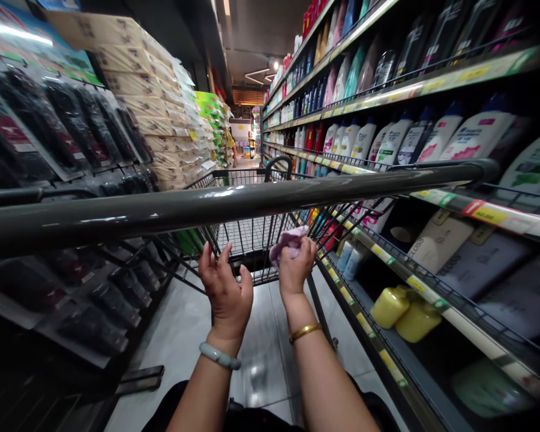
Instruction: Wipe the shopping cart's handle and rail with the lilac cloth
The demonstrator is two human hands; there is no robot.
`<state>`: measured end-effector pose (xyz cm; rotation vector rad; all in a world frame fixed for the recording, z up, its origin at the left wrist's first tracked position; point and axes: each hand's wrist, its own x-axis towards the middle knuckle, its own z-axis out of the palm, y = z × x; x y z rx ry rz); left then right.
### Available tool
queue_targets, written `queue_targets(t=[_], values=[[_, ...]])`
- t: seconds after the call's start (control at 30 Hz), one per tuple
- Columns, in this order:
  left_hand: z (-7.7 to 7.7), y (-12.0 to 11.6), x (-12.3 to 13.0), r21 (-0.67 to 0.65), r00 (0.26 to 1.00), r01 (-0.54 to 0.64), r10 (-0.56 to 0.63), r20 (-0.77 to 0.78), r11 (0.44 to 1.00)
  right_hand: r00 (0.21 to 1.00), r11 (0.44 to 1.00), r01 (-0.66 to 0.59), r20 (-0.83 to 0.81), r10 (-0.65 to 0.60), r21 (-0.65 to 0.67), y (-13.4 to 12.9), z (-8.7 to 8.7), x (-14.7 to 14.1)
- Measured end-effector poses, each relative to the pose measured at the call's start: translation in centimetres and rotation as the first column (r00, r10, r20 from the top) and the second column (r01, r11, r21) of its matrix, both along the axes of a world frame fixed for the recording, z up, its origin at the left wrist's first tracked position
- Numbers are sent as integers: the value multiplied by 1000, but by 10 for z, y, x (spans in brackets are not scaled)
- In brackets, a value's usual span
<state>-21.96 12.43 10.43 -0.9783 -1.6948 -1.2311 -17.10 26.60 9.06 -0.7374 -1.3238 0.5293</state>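
A crumpled pale purple cloth [276, 255] is gripped in my right hand [298, 264], whose fingers are closed around it. My left hand [226, 279] is raised with its fingers apart and nothing in it. Both hands are below the dark grey handlebar [234, 203] of a shopping cart, at the near side of its wire basket [240, 237]. Neither hand is on the bar. A pale green bangle [219, 355] circles my left wrist, and a gold bracelet [305, 332] my right one.
Shelves with shampoo bottles [393, 141] line the right side, close to the cart. Yellow bottles [389, 306] stand on a lower shelf. To the left hang packaged dark goods [72, 120], with stacked beige packs [135, 90] behind. The tiled floor [261, 342] runs beneath the cart.
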Motion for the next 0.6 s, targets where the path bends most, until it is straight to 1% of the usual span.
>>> queue_targets(t=[0.13, 0.2, 0.27, 0.33, 0.4, 0.43, 0.47, 0.53, 0.6], values=[[-4, 3, 3, -33, 1000, 7, -7, 15, 999, 985, 987, -161, -52, 162, 28, -31, 7, -7], [-6, 2, 3, -35, 1000, 12, -11, 28, 999, 976, 979, -203, -71, 204, 22, -39, 7, -9], [-8, 2, 4, -37, 999, 16, -14, 37, 999, 981, 983, -186, -51, 186, -2, -38, -1, -11], [-10, 3, 3, -37, 999, 25, -23, 48, 999, 990, 990, -137, -28, 136, -29, -35, -9, -13], [-12, 3, 3, -40, 998, 33, -31, 54, 999, 992, 992, -117, -43, 115, -46, -37, -10, -13], [-12, 3, 3, -38, 998, 35, -32, 53, 999, 990, 991, -130, -58, 128, -41, -40, -5, -12], [-12, 3, 3, -33, 999, 30, -29, 46, 999, 985, 988, -156, -73, 154, -21, -46, 3, -10], [-10, 1, 1, -18, 1000, 11, -11, 21, 1000, 968, 971, -228, -94, 234, 68, -59, 31, 0], [-5, -1, -2, -4, 1000, -10, 10, -7, 1000, 943, 930, -304, -71, 324, 206, -68, 60, 12]])
